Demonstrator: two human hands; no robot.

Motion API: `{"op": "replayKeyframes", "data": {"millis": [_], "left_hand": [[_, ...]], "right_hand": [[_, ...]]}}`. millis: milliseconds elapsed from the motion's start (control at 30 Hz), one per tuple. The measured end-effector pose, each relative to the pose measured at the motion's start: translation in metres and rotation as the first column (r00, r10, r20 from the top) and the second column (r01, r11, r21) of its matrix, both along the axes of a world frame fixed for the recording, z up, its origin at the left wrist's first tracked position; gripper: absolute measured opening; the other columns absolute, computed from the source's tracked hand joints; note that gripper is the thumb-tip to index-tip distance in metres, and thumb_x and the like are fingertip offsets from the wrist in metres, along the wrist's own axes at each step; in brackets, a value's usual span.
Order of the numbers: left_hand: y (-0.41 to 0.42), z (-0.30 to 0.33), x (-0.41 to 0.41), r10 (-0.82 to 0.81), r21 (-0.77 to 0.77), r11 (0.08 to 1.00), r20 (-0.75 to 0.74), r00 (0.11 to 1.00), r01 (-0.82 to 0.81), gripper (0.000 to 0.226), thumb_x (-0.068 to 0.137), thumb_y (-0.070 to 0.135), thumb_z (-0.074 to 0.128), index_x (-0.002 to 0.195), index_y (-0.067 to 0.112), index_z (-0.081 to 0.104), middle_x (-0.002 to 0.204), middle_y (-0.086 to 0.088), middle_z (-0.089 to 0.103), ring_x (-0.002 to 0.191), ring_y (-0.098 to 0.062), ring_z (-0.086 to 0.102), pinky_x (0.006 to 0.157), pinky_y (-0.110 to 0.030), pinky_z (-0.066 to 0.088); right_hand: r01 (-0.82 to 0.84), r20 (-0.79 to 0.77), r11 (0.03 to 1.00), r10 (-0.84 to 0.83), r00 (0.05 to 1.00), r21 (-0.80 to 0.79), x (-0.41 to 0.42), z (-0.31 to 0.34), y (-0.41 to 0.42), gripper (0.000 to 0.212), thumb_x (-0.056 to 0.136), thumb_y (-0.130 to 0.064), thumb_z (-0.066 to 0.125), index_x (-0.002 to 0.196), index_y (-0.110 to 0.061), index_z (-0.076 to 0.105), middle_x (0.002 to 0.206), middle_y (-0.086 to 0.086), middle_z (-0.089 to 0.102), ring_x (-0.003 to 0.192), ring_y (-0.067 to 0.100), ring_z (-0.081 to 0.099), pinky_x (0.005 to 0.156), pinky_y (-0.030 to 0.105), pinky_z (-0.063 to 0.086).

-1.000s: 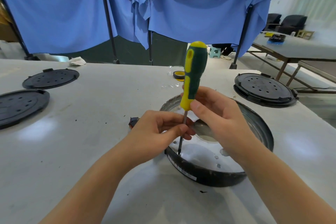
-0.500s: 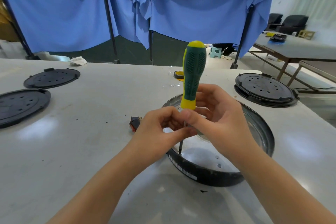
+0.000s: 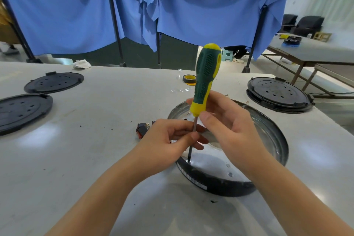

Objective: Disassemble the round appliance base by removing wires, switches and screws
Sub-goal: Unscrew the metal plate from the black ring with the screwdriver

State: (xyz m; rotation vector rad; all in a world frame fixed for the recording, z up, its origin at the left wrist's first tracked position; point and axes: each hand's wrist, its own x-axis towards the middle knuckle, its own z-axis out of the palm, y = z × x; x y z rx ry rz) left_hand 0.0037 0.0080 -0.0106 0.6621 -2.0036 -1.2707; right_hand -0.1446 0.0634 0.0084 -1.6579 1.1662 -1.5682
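Right hand [image 3: 228, 130] gripping screwdriver [image 3: 206, 80] handle, left hand [image 3: 170, 140] pinching its shaft, tip sitting at screw [image 3: 189, 161] inside rigid base [image 3: 268, 140] on tabletop [image 3: 95, 140]; judging screw small, slippery

My left hand [image 3: 168, 140] pinched with curled fingers. My right hand [image 3: 228, 126] gripped, thumb forward. Both forearms reached in from below.

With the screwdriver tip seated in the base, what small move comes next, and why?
Probably another twist of the green-and-yellow screwdriver by the right hand: its tip sits at a hole in the round black appliance base, and the left hand pinches the shaft.
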Motion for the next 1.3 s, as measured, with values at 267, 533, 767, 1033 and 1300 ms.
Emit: {"op": "replayKeyframes", "data": {"millis": [267, 533, 767, 1033, 1300], "left_hand": [[-0.0021, -0.0076, -0.0074, 0.176, -0.081, 0.98, -0.064, 0.982, -0.181, 0.018, 0.068, 0.019, 0.082, 0.082, 0.013, 0.073, 0.07, 0.004, 0.073, 0.065, -0.012, 0.07, 0.066, -0.02, 0.057], [-0.0009, -0.0037, -0.0033, 0.042, -0.057, 0.997, -0.038, 0.998, -0.044, 0.018, 0.091, 0.009, 0.06, 0.096, 0.021, 0.072, 0.087, 0.005, 0.076, 0.081, -0.013, 0.072, 0.079, -0.023, 0.055], [-0.0021, -0.0055, -0.0055, 0.109, -0.024, 0.993, -0.077, 0.991, -0.112, 0.005, 0.081, 0.01, 0.072, 0.083, 0.015, 0.071, 0.073, 0.002, 0.075, 0.069, -0.015, 0.073, 0.069, -0.022, 0.057], [-0.0013, -0.0076, -0.0076, 0.15, -0.09, 0.983, -0.092, 0.984, -0.158, 0.017, 0.068, 0.027, 0.08, 0.075, 0.021, 0.066, 0.067, 0.008, 0.069, 0.066, -0.009, 0.067, 0.064, -0.017, 0.052], [0.0001, -0.0013, -0.0001, 0.015, -0.09, 0.996, 0.016, 1.0, -0.014, 0.021, 0.092, 0.008, 0.058, 0.097, 0.02, 0.074, 0.085, 0.008, 0.075, 0.082, -0.009, 0.072, 0.08, -0.021, 0.055]], "right_hand": [[0.1, -0.039, 0.994, -0.101, 0.994, -0.031, -0.0013, -0.0046, -0.0051, 0.032, 0.079, -0.017, 0.076, 0.107, -0.028, 0.062, 0.091, -0.01, 0.07, 0.095, 0.015, 0.067, 0.087, 0.037, 0.055], [-0.01, 0.069, 1.0, 0.011, 0.998, -0.017, -0.0041, -0.003, -0.0024, 0.036, 0.094, 0.003, 0.051, 0.122, -0.019, 0.055, 0.109, -0.002, 0.072, 0.105, 0.014, 0.066, 0.075, 0.027, 0.057], [0.009, -0.021, 1.0, -0.009, 1.0, -0.006, -0.0005, -0.0025, -0.0033, 0.027, 0.088, -0.022, 0.06, 0.114, -0.028, 0.058, 0.101, -0.014, 0.068, 0.1, 0.008, 0.064, 0.087, 0.029, 0.052], [0.058, -0.034, 0.997, -0.06, 0.998, -0.058, -0.0009, -0.0068, -0.006, 0.035, 0.075, -0.017, 0.072, 0.104, -0.034, 0.06, 0.084, -0.006, 0.068, 0.087, 0.013, 0.068, 0.079, 0.028, 0.056], [-0.05, -0.012, 0.998, 0.051, 0.999, 0.025, -0.0006, -0.0083, -0.0036, 0.043, 0.093, 0.0, 0.054, 0.122, -0.031, 0.047, 0.125, -0.014, 0.062, 0.117, 0.005, 0.058, 0.08, 0.023, 0.056]]}}
